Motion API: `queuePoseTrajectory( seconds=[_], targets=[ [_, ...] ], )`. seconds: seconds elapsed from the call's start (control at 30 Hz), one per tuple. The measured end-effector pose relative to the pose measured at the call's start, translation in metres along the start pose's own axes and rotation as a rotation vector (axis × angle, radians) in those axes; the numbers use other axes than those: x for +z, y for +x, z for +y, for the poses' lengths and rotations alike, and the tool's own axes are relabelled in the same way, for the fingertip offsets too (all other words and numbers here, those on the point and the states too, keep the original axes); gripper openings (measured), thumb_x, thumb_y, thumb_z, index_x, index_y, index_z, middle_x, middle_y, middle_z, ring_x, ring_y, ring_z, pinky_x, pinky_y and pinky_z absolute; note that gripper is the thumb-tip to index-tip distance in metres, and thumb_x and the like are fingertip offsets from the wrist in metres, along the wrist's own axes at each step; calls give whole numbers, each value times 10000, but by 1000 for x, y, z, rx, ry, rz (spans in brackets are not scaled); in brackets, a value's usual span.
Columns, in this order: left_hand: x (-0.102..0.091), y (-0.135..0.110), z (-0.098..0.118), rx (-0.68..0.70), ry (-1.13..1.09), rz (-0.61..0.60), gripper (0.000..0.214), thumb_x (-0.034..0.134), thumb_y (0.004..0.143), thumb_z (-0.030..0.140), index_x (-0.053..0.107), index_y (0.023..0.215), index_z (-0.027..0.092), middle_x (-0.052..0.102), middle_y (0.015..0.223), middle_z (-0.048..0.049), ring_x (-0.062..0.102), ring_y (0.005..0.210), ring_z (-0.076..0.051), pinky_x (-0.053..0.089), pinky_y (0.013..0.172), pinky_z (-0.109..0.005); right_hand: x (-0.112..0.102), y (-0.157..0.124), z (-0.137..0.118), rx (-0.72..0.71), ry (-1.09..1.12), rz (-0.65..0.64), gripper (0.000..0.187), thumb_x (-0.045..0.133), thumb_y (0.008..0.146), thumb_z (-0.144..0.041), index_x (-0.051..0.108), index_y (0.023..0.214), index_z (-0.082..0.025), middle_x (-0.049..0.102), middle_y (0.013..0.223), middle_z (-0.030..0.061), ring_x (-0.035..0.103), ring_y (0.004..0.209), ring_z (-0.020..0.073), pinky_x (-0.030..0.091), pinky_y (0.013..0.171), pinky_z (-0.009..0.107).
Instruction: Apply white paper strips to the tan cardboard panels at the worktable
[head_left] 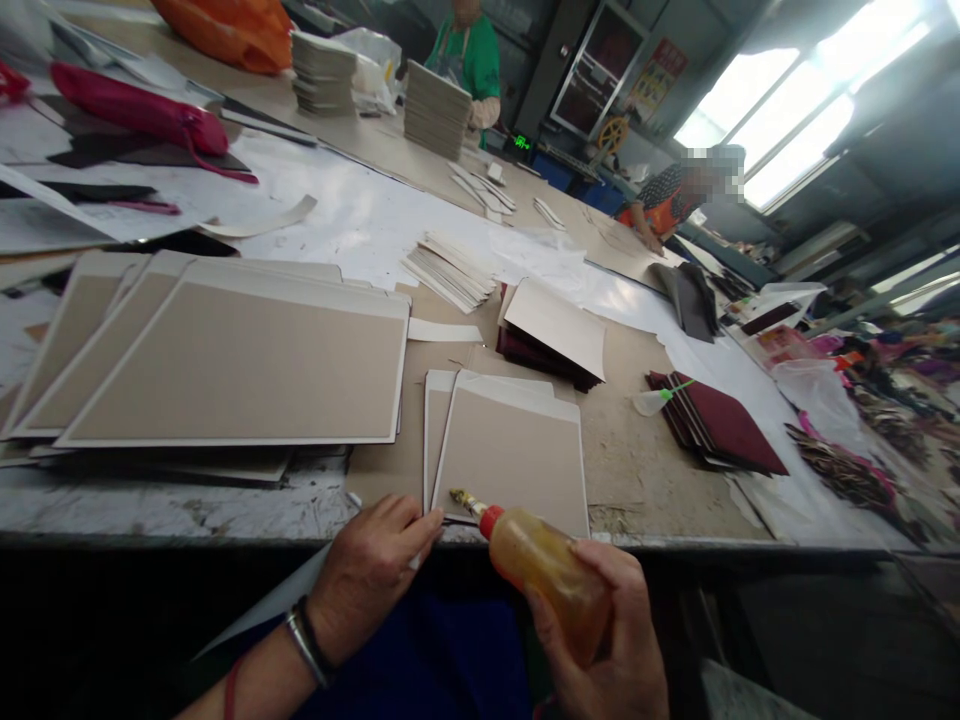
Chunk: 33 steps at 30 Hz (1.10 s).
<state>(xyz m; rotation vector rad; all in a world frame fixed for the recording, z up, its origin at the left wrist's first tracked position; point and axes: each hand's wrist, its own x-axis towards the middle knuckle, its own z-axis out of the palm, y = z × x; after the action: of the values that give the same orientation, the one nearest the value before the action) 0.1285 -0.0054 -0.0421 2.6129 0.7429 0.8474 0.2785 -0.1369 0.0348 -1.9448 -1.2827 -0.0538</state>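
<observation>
My right hand (pixel 611 630) is wrapped around a squeeze glue bottle (pixel 547 565) of amber liquid with a red cap. Its crusted nozzle tip points up-left, over the lower left part of a small beige panel (pixel 517 450) with white borders. A second such panel lies partly beneath that one. My left hand (pixel 379 560) is at the table's front edge, fingers curled together and fingertips by the panel's lower left corner. A small white bit shows at its fingers; what they grip, if anything, I cannot make out.
Large beige panels (pixel 247 360) are fanned out at left. Behind the small panels are white strips (pixel 454 270) and folded maroon pieces (pixel 555 335). Rightward lie a small white bottle (pixel 651 402) and a maroon stack (pixel 724 425). Two people (pixel 480 65) are across the table.
</observation>
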Motion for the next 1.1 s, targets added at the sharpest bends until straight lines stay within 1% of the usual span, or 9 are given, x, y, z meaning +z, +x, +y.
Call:
queuePoseTrajectory(
  seconds=[0.17, 0.33, 0.47, 0.57, 0.67, 0.8, 0.87, 1.1],
  targets=[
    [0, 0, 0, 4, -3, 13, 168, 472, 837, 135, 603, 936, 165, 523, 660, -24, 473, 625, -166, 385, 546, -262, -3, 0, 4, -35, -34, -14, 305, 567, 793, -268, 445, 1067, -211, 480, 997, 73, 528, 910, 204, 484, 748, 315],
    [0, 0, -1, 13, 0, 19, 183, 469, 842, 135, 591, 976, 163, 522, 668, -17, 468, 623, -163, 377, 559, -268, -21, -1, 23, -138, -164, -29, 368, 604, 762, -253, 432, 1082, -191, 495, 967, 73, 548, 842, 189, 498, 698, 291],
    [2, -2, -2, 14, -3, 30, 179, 480, 840, 140, 589, 979, 167, 515, 670, -13, 462, 627, -162, 364, 565, -271, -30, -5, 30, -124, -192, -12, 374, 606, 759, -260, 431, 1080, -184, 493, 969, 76, 549, 840, 186, 500, 690, 282],
    [4, -3, -2, 21, -4, 37, 174, 477, 846, 151, 588, 979, 167, 510, 673, -11, 460, 630, -159, 359, 570, -269, -25, -8, 23, -59, -160, 3, 362, 595, 768, -267, 431, 1082, -193, 488, 978, 74, 544, 855, 189, 495, 708, 289],
    [4, -4, -3, 30, -2, 43, 168, 476, 851, 159, 589, 975, 166, 509, 673, -11, 458, 630, -156, 358, 575, -265, -13, -7, 10, 6, -57, 22, 318, 570, 784, -264, 440, 1069, -207, 477, 1000, 76, 538, 886, 197, 488, 740, 314],
    [4, -5, -3, 42, 0, 45, 174, 461, 860, 167, 589, 977, 163, 509, 673, -12, 459, 631, -155, 359, 570, -261, 1, -6, 2, -4, 40, 9, 293, 560, 787, -230, 446, 1056, -215, 476, 985, 70, 538, 881, 194, 485, 749, 324],
    [4, -5, -3, 42, 1, 45, 177, 457, 862, 167, 588, 982, 165, 511, 676, -11, 462, 633, -153, 362, 574, -260, 1, -6, 3, 7, 37, 21, 288, 567, 783, -235, 454, 1048, -216, 478, 978, 69, 539, 867, 195, 487, 740, 328],
    [4, -2, -2, 33, 6, 61, 177, 453, 866, 167, 595, 971, 171, 505, 660, -2, 464, 618, -144, 356, 570, -259, -11, -8, 9, 32, 15, 42, 296, 576, 778, -243, 462, 1049, -219, 473, 968, 60, 541, 851, 185, 492, 712, 303]
  ],
)
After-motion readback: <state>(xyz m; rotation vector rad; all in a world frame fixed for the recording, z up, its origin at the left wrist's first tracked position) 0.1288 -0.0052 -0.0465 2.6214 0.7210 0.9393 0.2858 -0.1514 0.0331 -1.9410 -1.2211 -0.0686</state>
